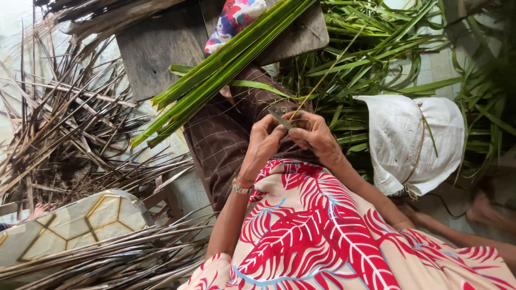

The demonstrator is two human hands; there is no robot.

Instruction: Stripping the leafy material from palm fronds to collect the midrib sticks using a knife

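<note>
My left hand (262, 144), with a bracelet at the wrist, and my right hand (316, 134) meet over my lap. Between them is a small knife blade (279, 118) that points up and left; its handle end lies toward my right hand. A thin pale-green leaf rib (329, 69) runs from my fingers up to the right, pinched by my left hand as far as I can tell. A bundle of long green palm leaves (226, 64) lies slanted across my brown checked skirt (220, 139).
A white cloth bag (414, 145) sits right of my hands. Loose green leaves (376, 59) pile up behind it. Dry brown leaf strips (70, 134) cover the left. A wooden bench (156, 48) stands at the top, and a pale patterned panel (80, 225) lies at lower left.
</note>
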